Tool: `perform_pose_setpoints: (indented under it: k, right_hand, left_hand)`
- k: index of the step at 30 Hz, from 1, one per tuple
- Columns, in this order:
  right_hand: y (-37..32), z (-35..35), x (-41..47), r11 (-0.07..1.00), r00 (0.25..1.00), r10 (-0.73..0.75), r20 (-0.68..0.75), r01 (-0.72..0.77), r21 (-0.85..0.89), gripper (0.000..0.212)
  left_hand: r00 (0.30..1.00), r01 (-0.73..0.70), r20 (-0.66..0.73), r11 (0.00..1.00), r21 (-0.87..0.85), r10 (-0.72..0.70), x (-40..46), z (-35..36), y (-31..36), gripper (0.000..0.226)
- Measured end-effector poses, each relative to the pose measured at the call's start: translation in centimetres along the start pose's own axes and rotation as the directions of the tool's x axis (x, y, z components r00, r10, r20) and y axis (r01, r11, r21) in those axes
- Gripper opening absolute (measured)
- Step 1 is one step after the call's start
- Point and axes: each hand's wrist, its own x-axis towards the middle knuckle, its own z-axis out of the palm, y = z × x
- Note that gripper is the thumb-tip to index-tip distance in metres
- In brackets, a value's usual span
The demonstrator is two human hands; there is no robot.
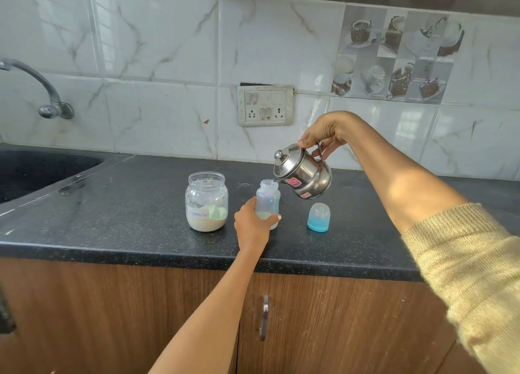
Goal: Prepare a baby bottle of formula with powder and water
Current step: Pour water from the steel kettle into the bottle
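Water-pouring step: right hand (320, 137) grips the tilted steel kettle (302, 175) over the clear plastic bottle (268, 198), left hand (251, 224) clasping it; next, level off gently.

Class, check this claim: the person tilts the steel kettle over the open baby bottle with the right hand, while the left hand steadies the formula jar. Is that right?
One detail is wrong. In the head view, the left hand grips the clear plastic baby bottle, not the glass formula jar, which stands untouched beside it. The right hand does tilt the shiny steel kettle over the bottle's open mouth.
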Motion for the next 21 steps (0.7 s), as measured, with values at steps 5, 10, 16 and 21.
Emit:
perform_pose_setpoints:
  k: [5,10,16,21]
  right_hand:
    - [-0.13,0.05,0.20,1.000,1.000,0.010,-0.003,-0.010,-0.010,0.040]
    - [-0.29,0.06,0.03,1.000,1.000,0.012,-0.010,-0.012,-0.016,0.040]
    - [-0.52,0.05,-0.05,0.999,1.000,0.020,-0.014,-0.020,-0.027,0.042]
    - [-0.57,0.04,-0.10,0.999,1.000,0.024,-0.016,-0.024,-0.032,0.044]
  left_hand:
    - [1.000,-0.006,-0.002,1.000,-0.002,0.006,-0.07,-0.07,-0.04,0.064]
    - [1.000,-0.006,-0.002,1.000,-0.005,0.006,-0.06,-0.02,0.04,0.064]
    - [1.000,-0.002,-0.001,1.000,-0.009,0.002,-0.14,-0.11,0.16,0.065]
    - [1.000,-0.001,0.002,1.000,-0.007,0.001,-0.09,-0.03,0.09,0.065]
